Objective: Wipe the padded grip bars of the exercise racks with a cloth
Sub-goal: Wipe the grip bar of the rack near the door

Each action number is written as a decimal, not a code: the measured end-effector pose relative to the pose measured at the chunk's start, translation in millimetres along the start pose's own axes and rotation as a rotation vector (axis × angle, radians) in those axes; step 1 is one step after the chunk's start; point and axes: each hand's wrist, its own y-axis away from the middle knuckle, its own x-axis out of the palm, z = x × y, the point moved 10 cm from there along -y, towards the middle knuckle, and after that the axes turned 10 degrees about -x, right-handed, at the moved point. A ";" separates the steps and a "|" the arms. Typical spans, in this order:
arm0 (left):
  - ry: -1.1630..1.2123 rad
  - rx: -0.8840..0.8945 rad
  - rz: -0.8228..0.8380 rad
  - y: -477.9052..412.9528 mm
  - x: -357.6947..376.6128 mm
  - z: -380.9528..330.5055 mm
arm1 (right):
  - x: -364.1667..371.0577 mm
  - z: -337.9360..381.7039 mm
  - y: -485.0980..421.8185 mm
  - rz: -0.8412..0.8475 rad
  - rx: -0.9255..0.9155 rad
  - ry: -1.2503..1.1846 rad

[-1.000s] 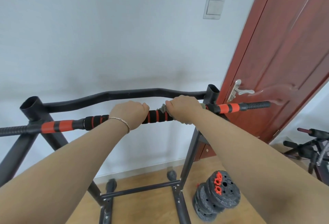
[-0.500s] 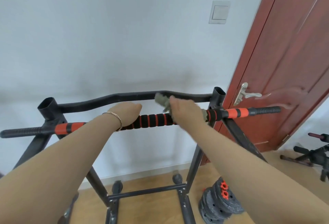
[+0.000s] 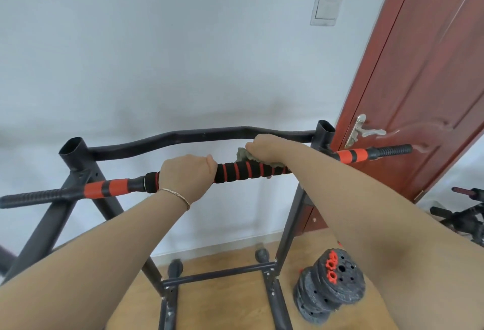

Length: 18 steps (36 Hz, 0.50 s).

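A padded bar [image 3: 243,170], black foam ringed with orange, runs across the middle of the frame from the lower left edge up toward the right, resting on a black metal rack [image 3: 78,164] that stands before a pale wall [image 3: 157,54]. The rack's open-topped post stands at left, and a curved black top rail [image 3: 162,138] crosses behind the bar.

Left of centre, the person's left hand [image 3: 187,175] grips the padded bar from above, fingers curled fully round the foam and thumb tucked against it. A thin bracelet [image 3: 175,197] circles the wrist.

Just right of centre, a crumpled grey cloth [image 3: 243,155] sits on top of the bar. The right hand [image 3: 267,147] is clamped down over the cloth, fingers bent over it and the bar. The fingertips are out of sight on the far side. A bare stretch of striped foam separates the two hands.

In the upper right, a white light switch [image 3: 326,7] sits on the wall beside a reddish-brown door [image 3: 432,80] with a silver lever handle [image 3: 364,130]. At lower right, a leaning stack of dark weight plates [image 3: 330,290] rests on the wooden floor [image 3: 222,303]. More dark exercise gear [image 3: 468,214] shows at the right edge.
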 end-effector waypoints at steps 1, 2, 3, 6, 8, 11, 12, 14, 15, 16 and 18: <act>-0.001 0.001 -0.007 0.0 -0.2 0.0 | -8.1 -0.3 1.2 -0.060 0.005 -0.042; -0.009 0.003 -0.002 -0.6 0.0 0.0 | -22.2 -5.4 0.7 -0.168 0.013 -0.052; -0.012 -0.003 0.013 -1.8 0.6 1.1 | -33.3 -12.8 2.8 -0.244 0.030 -0.129; -0.009 0.002 0.050 -7.5 -0.9 4.1 | -56.6 -37.9 20.5 -0.461 0.004 -0.503; -0.034 0.002 0.037 -12.7 -10.5 3.4 | -68.6 -44.5 36.6 -0.573 -0.110 -0.424; -0.044 0.073 -0.052 -22.2 -37.5 -18.8 | -64.2 -31.0 69.5 -0.705 -0.395 -0.284; -0.020 0.112 -0.041 -25.2 -40.9 -30.5 | -54.7 -23.9 77.5 -0.705 -0.477 -0.172; 0.047 0.177 0.048 -30.5 -34.5 -52.7 | -31.1 -6.2 87.8 -0.684 -0.606 0.265; 0.071 0.194 0.123 -32.8 -25.7 -60.1 | -21.2 -1.1 89.6 -0.674 -0.666 0.425; 0.085 0.204 0.199 -34.5 -16.4 -65.1 | -15.3 0.7 88.8 -0.654 -0.680 0.516; 0.098 0.212 0.302 -37.5 -4.0 -68.5 | -12.2 0.6 87.0 -0.635 -0.667 0.596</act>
